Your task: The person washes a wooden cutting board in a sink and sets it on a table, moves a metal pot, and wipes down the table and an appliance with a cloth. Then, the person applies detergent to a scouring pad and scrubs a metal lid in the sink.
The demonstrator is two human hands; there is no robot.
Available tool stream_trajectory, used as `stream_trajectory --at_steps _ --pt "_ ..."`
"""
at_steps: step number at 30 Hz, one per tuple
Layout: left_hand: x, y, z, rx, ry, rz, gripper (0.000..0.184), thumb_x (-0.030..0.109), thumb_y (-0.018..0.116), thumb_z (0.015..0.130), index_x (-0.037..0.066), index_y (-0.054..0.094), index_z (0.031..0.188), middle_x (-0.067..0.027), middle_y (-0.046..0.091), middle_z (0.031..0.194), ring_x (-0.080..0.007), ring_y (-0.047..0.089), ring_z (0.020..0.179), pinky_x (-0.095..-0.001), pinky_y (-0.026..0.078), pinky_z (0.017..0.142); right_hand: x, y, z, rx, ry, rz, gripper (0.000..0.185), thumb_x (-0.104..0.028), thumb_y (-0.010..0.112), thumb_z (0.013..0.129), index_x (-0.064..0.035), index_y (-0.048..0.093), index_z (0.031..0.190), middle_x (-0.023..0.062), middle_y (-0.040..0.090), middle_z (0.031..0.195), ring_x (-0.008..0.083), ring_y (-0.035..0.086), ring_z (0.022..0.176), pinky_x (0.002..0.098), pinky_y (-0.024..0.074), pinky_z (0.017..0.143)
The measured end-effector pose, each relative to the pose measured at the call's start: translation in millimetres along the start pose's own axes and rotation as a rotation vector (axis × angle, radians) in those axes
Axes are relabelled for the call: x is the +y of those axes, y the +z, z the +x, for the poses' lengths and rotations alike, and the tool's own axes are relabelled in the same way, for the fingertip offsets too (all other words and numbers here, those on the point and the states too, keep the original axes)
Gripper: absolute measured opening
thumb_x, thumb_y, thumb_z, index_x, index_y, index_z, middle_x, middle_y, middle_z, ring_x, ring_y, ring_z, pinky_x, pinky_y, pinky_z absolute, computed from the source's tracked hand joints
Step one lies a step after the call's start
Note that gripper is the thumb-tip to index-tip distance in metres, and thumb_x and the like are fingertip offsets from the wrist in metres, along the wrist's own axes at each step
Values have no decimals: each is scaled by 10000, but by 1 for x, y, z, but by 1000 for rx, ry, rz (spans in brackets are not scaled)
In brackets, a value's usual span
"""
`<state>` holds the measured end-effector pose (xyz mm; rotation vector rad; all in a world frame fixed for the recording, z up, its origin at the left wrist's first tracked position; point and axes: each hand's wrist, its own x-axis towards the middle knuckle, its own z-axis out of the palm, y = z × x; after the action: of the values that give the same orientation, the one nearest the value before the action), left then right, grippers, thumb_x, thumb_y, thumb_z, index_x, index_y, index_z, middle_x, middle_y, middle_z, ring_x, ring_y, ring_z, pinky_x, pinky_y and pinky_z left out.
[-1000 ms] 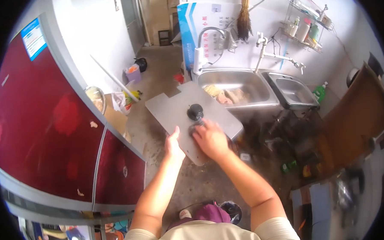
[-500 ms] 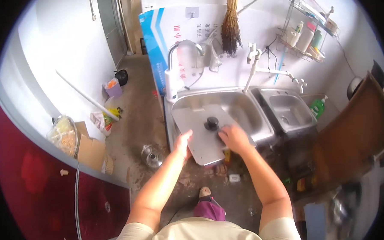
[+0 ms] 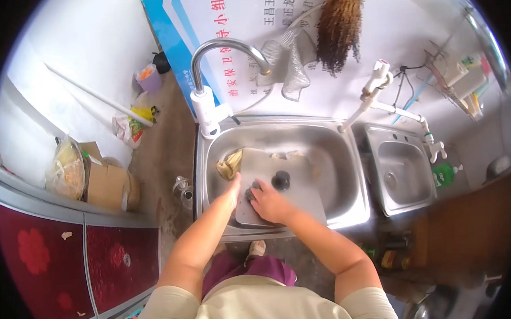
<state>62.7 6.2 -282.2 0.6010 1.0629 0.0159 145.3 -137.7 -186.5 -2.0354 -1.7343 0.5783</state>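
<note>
A flat grey metal lid (image 3: 294, 200) with a black knob (image 3: 280, 181) lies tilted inside the large steel sink (image 3: 338, 156). My left hand (image 3: 231, 193) grips the lid's left edge, with its fingers partly hidden. On the lid's surface, left of the knob, my right hand (image 3: 269, 201) presses a dark steel wool scrubber (image 3: 251, 194) under its fingertips. A crumpled yellow-brown cloth (image 3: 230, 164) sits in the sink at the lid's far left corner.
A tall curved faucet (image 3: 205, 113) rises at the sink's back left corner. Right of it are a white pipe tap (image 3: 372, 86), a smaller sink (image 3: 401, 170) and a green bottle (image 3: 445, 174). A broom (image 3: 340, 30) hangs on the wall. Red cabinets (image 3: 123, 262) stand at left.
The lid has gone from above the sink's front edge down into the basin. My right hand has crossed from right of the knob to its left. The view has come closer to the sink.
</note>
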Motion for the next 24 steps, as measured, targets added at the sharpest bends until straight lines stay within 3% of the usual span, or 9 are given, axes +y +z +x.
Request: stream_trajectory --at_steps 5,8,9,12,15,17,19,22,24 --pt "-6 15 -17 113 -29 76 681 592 305 886 116 313 1374 -85 364 1392 -256 286 1290 -482 167 1048 24 53 46 91 119 -62 410 -192 385 890 88 460 1179 315 321 1324 412 294 1261 449 250 1055" --pt "-18 17 -2 -23 -139 -202 660 589 304 888 105 355 1335 -123 407 1340 -283 413 1200 -500 358 943 56 79 86 163 189 -308 374 -180 444 857 77 504 1122 296 417 1241 421 364 1187 441 276 1024" --pt "-11 27 -15 104 -173 -152 568 535 325 911 98 434 1256 -140 510 1229 -290 524 1081 -477 435 892 83 98 108 141 230 -377 366 -183 433 860 74 516 1108 275 457 1211 407 373 1180 431 282 1017" --pt "-28 17 11 34 -91 -198 478 447 336 941 79 454 1222 -149 528 1191 -273 529 1073 -451 455 862 107 75 154 -91 340 -476 336 -177 436 857 59 551 1068 209 554 1121 370 407 1145 428 301 984" --pt "-26 18 17 86 -103 -172 455 428 335 948 77 470 1204 -144 542 1168 -261 529 1067 -432 453 859 130 78 162 89 422 -252 361 -202 386 892 82 502 1081 258 477 1178 391 410 1139 447 333 969" --pt "-18 24 9 105 -107 -196 481 437 336 944 62 450 1223 -143 524 1186 -263 504 1086 -428 429 882 124 92 128 -90 204 -493 360 -193 422 885 70 490 1122 259 445 1209 400 422 1133 433 363 957" --pt "-13 26 -2 85 -73 -280 533 444 342 938 29 401 1267 -150 477 1232 -274 455 1128 -428 390 922 21 44 75 6 361 6 375 -183 452 881 46 471 1178 260 405 1241 398 415 1153 424 393 937" --pt "-32 23 24 33 -190 -422 556 473 334 930 40 401 1273 -131 488 1228 -255 454 1125 -433 377 923 5 45 49 31 422 -8 401 -188 453 888 18 448 1231 263 368 1269 396 407 1169 428 412 922" --pt "-47 17 42 34 -168 -340 575 505 330 917 65 402 1280 -112 456 1265 -253 426 1143 -442 370 911 89 99 82 81 228 -235 329 -185 449 884 10 498 1144 249 424 1214 397 444 1102 435 408 911"
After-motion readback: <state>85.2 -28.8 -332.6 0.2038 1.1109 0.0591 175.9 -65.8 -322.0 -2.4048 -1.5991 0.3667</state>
